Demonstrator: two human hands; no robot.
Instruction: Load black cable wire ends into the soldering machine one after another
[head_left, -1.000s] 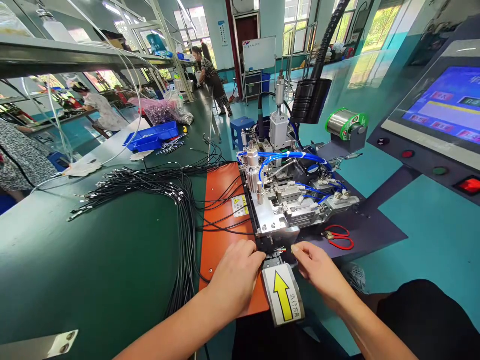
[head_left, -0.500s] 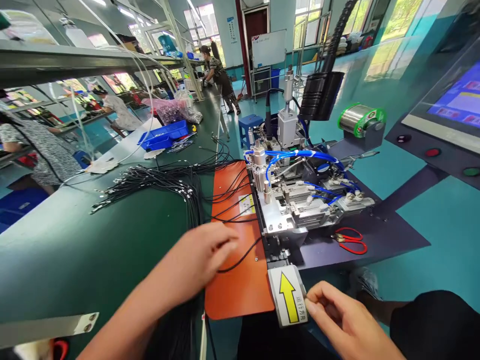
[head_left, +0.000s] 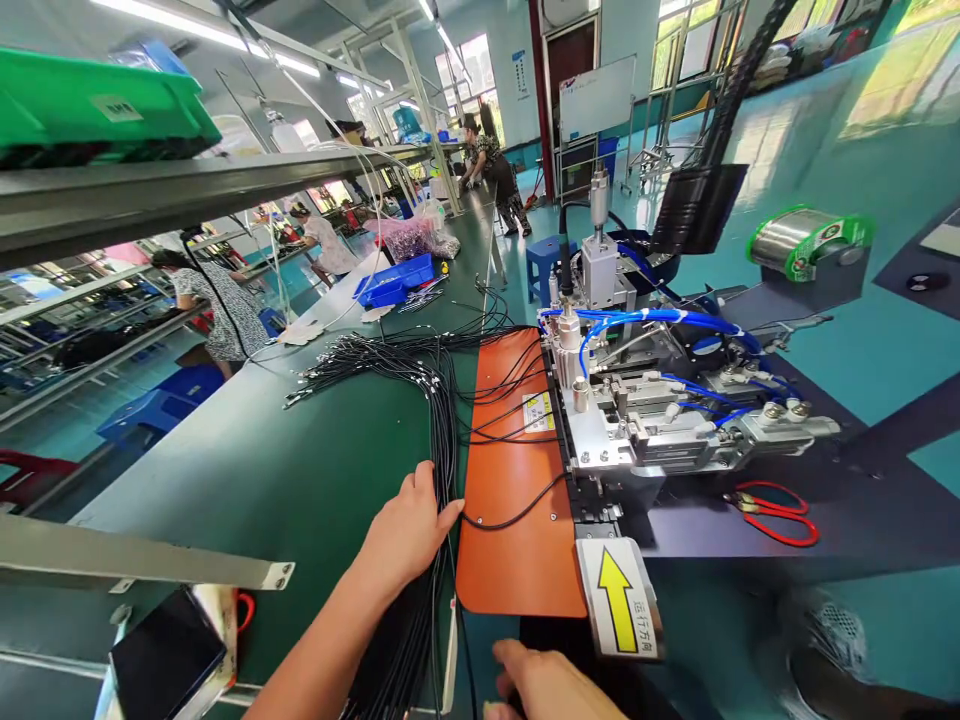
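Note:
My left hand (head_left: pixel 409 530) rests on a bundle of thin black cables (head_left: pixel 442 440) at the left edge of an orange mat (head_left: pixel 517 500). Its fingers are pinched round a black cable that loops across the mat to the metal fixture (head_left: pixel 637 430). My right hand (head_left: pixel 547 685) is low at the frame's bottom edge, under a plate with a yellow arrow (head_left: pixel 619 598). Only its knuckles show, and its fingers cannot be read.
The fixture carries blue air hoses (head_left: pixel 645 320). Red scissors (head_left: pixel 776 500) lie on the dark mat to its right. A solder spool (head_left: pixel 806 240) stands behind. A phone (head_left: pixel 169 655) lies at bottom left. Blue bins (head_left: pixel 394 282) and other people stand further down the green bench (head_left: pixel 247 470).
My left hand has moved left from the fixture's front to the cable bundle, drawing one cable over the orange mat. My right hand has dropped from the fixture down below the arrow plate.

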